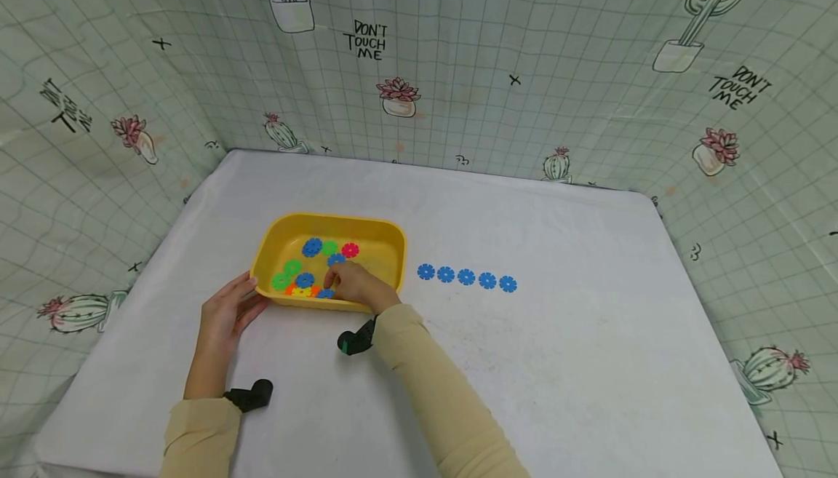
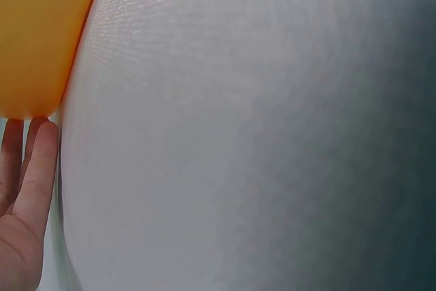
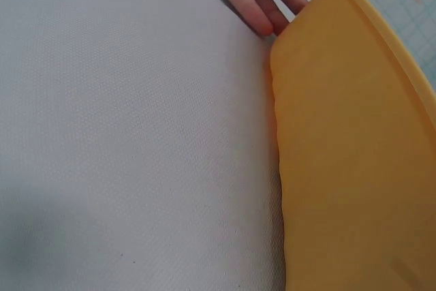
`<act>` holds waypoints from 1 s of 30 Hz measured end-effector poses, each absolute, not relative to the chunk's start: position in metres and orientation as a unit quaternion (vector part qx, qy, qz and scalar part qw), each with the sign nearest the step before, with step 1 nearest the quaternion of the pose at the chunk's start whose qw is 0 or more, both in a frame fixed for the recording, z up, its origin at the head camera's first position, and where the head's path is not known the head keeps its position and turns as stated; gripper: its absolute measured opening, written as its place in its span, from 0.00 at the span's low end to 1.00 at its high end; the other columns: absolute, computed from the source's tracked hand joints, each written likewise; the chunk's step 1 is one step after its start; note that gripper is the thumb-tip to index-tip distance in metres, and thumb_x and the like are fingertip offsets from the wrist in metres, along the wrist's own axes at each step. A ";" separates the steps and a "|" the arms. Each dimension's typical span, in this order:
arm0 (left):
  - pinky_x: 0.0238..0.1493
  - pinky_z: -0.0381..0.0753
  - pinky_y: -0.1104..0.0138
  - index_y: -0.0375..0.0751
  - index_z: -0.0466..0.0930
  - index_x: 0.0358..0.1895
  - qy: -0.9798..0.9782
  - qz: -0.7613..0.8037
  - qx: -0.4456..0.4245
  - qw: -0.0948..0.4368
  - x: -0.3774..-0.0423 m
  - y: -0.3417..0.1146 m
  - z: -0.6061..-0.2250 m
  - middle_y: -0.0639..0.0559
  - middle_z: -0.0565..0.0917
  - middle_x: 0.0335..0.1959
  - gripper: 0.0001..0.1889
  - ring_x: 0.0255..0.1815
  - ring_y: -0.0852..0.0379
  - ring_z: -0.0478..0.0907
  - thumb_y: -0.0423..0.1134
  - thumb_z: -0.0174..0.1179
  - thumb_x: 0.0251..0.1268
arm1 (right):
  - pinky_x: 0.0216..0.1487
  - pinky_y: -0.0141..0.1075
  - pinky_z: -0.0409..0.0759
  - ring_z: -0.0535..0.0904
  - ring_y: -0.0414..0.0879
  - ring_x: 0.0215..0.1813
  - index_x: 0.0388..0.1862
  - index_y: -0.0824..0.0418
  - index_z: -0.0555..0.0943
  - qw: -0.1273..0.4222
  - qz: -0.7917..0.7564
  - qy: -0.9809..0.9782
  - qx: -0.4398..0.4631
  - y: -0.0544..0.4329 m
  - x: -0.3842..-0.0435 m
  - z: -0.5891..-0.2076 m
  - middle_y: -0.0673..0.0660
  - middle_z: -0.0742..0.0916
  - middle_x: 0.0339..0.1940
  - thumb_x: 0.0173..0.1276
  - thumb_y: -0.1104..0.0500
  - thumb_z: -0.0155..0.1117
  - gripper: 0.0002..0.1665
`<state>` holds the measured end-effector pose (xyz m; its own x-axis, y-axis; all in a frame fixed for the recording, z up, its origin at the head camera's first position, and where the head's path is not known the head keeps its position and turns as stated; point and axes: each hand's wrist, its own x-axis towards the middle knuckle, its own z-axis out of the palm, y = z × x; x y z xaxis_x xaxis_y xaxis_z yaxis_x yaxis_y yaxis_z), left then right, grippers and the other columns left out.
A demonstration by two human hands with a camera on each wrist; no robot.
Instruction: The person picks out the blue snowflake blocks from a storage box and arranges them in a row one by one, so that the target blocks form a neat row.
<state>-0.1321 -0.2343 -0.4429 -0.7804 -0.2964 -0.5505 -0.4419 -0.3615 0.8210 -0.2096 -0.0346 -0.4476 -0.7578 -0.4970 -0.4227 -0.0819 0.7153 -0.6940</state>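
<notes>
A yellow plastic tray holds several notched, flower-like plastic discs in blue, green, red, orange and yellow. My left hand touches the tray's near left corner; in the left wrist view its fingers look straight against the end wall. Over the right part of the tray, my right hand reaches in with bent fingers pointing down. Its fingertips are close to a blue disc at the near wall. Whether they pinch a disc is hidden. The right wrist view shows only the tray's outer wall and left fingers.
Right of the tray, several blue discs lie spaced apart in a row on the white tablecloth. A patterned curtain hangs behind the table and along both sides. Black wrist cameras sit on both wrists.
</notes>
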 end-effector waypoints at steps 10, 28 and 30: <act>0.41 0.82 0.76 0.46 0.63 0.69 0.558 0.760 -0.330 0.054 -0.133 -0.234 -0.443 0.67 0.80 0.32 0.37 0.33 0.68 0.80 0.49 0.65 0.55 | 0.33 0.26 0.69 0.69 0.43 0.36 0.36 0.59 0.75 0.300 -0.322 0.885 -0.154 -0.036 -0.210 -0.450 0.52 0.74 0.29 0.62 0.66 0.62 0.06; 0.40 0.82 0.76 0.47 0.64 0.68 0.550 0.762 -0.337 0.050 -0.133 -0.234 -0.442 0.66 0.79 0.35 0.36 0.33 0.67 0.80 0.48 0.66 0.55 | 0.33 0.25 0.71 0.72 0.43 0.34 0.30 0.60 0.78 0.251 -0.327 0.896 -0.162 -0.029 -0.211 -0.440 0.51 0.78 0.28 0.63 0.63 0.63 0.03; 0.40 0.82 0.76 0.47 0.64 0.68 0.554 0.760 -0.336 0.048 -0.133 -0.234 -0.442 0.66 0.79 0.35 0.36 0.33 0.68 0.80 0.49 0.66 0.55 | 0.34 0.24 0.72 0.72 0.43 0.35 0.35 0.61 0.79 0.244 -0.346 0.892 -0.157 -0.026 -0.209 -0.436 0.51 0.79 0.30 0.64 0.63 0.62 0.03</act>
